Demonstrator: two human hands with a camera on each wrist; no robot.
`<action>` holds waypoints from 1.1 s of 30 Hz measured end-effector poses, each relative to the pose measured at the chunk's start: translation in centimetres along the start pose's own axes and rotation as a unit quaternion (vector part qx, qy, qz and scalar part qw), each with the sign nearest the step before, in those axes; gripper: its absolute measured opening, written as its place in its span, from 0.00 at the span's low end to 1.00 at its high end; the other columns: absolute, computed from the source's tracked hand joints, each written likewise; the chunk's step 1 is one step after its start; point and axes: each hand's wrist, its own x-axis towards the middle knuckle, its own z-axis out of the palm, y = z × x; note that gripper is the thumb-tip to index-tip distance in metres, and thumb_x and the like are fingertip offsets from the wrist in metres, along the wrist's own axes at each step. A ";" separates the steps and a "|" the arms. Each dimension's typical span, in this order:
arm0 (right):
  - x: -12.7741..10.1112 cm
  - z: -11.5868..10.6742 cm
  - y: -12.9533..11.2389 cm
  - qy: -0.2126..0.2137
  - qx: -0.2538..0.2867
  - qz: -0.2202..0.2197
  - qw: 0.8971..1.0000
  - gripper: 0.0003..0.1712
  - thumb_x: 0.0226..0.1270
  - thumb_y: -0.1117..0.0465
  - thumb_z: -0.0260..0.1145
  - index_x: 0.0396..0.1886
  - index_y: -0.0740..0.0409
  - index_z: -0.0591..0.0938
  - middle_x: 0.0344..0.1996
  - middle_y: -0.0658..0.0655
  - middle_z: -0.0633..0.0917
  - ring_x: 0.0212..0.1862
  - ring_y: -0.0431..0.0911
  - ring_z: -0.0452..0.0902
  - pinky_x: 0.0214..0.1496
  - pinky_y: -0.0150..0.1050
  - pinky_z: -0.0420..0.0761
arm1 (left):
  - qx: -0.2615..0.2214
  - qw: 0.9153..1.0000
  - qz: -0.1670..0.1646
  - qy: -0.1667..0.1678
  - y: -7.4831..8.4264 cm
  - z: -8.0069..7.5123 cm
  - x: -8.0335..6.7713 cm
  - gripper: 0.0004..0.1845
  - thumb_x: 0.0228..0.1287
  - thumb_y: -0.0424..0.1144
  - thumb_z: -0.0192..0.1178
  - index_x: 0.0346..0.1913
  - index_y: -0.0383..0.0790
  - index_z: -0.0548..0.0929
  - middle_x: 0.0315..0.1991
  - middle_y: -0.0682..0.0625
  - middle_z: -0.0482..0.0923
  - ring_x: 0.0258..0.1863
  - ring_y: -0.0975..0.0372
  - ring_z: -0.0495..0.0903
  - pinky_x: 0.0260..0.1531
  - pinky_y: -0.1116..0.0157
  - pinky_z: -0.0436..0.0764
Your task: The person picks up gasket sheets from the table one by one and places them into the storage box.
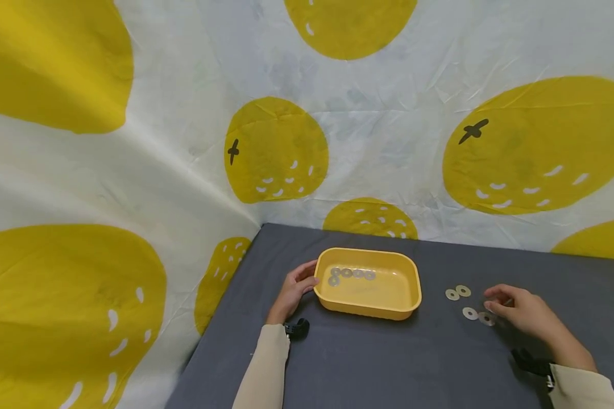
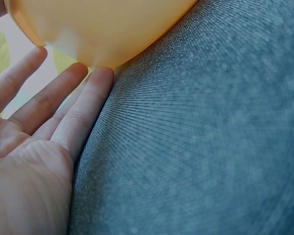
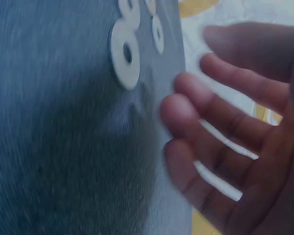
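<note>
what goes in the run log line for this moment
left hand steadies tray | right hand open by washers | table

You wear long sleeves of a pale cream or beige cloth on both arms, each ending at the wrist and leaving your left hand (image 1: pixel 294 289) and right hand (image 1: pixel 527 311) bare. Just below each cuff sits a small black device, apparently strapped on. No rings, watch or gloves show on either hand in any view.

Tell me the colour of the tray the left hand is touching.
Yellow. The tray beside the left hand shows best in the head view.
</note>
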 end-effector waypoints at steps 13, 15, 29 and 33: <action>-0.1 1.2 0.9 -0.040 -0.003 -0.029 0.999 0.17 0.63 0.54 0.75 0.47 0.59 0.86 0.30 0.48 0.81 0.29 0.31 0.68 0.32 0.34 0.69 | 0.005 1.000 -0.010 0.009 -0.4 -0.4 -0.9 0.28 0.70 0.34 0.63 0.72 0.45 0.74 0.68 0.39 0.76 0.66 0.46 0.77 0.56 0.63 0.83; -0.1 1.2 1.1 -0.038 -0.007 -0.037 0.999 0.17 0.61 0.53 0.76 0.45 0.57 0.86 0.31 0.49 0.80 0.30 0.31 0.68 0.33 0.34 0.69 | 0.005 1.000 -0.011 0.009 -0.3 -0.4 -0.8 0.28 0.70 0.34 0.63 0.72 0.45 0.74 0.68 0.39 0.76 0.66 0.46 0.77 0.56 0.63 0.83; 0.0 1.2 1.5 -0.024 0.008 -0.052 0.998 0.15 0.54 0.59 0.80 0.36 0.59 0.84 0.30 0.49 0.79 0.32 0.31 0.67 0.35 0.33 0.70 | 0.003 1.000 -0.004 0.004 -0.2 -0.2 0.1 0.29 0.69 0.37 0.65 0.72 0.44 0.74 0.68 0.40 0.76 0.62 0.54 0.80 0.57 0.62 0.83; -0.2 1.4 1.6 -0.027 0.021 -0.045 0.998 0.15 0.54 0.62 0.80 0.36 0.62 0.83 0.30 0.50 0.78 0.32 0.31 0.67 0.35 0.32 0.69 | 0.000 1.000 -0.007 -0.001 -0.2 -0.1 0.2 0.29 0.69 0.37 0.65 0.72 0.45 0.75 0.68 0.40 0.76 0.63 0.53 0.80 0.56 0.63 0.83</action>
